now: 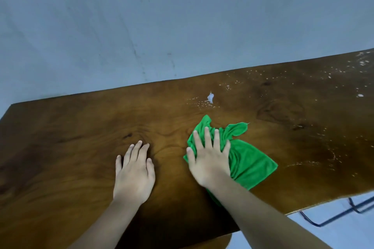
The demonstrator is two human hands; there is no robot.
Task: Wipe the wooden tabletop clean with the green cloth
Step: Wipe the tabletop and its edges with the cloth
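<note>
The wooden tabletop (81, 147) fills the view. The green cloth (249, 161) lies under the right hand (208, 159), whose fingers are spread flat, pressing. White splashes (210, 98) wait at twelve o'clock, near. The left hand (134, 170) rests flat, holding nothing.

My right hand (209, 156) covers the middle of the cloth (249, 162), and my forearm hides its near corner. My left hand (134, 172) lies flat, hiding the wood beneath it. The tabletop (70, 137) runs off the frame at left, right and bottom. Both my arms are cut off at the bottom edge. The white specks (332, 73) at far right are too small to identify. The metal frame (344, 212) under the table shows only in part.
</note>
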